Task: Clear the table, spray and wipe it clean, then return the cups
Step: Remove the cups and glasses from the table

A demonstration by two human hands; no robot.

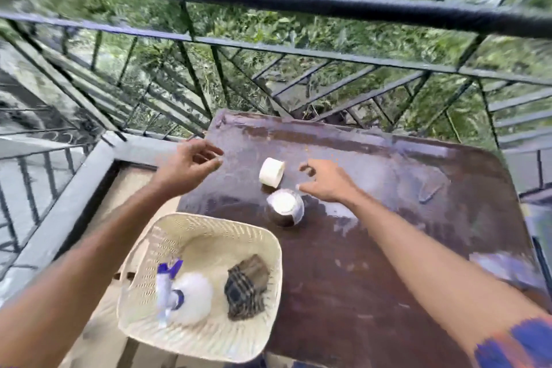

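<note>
Two cups stand near the middle of a worn brown table [373,248]: a white cup [271,172] farther away, and a dark cup with a white inside [285,209] closer to me. My right hand [327,184] hovers just right of both cups, fingers spread and holding nothing. My left hand [191,163] is over the table's left edge, left of the white cup, also open and holding nothing. A cream woven basket [155,302] at the table's near left corner holds a white spray bottle with a blue trigger [182,293] and a dark checked cloth [246,287].
A black metal railing [268,0] runs right behind and left of the table, with green plants beyond it. The basket overhangs the table's left edge. The view is blurred by motion.
</note>
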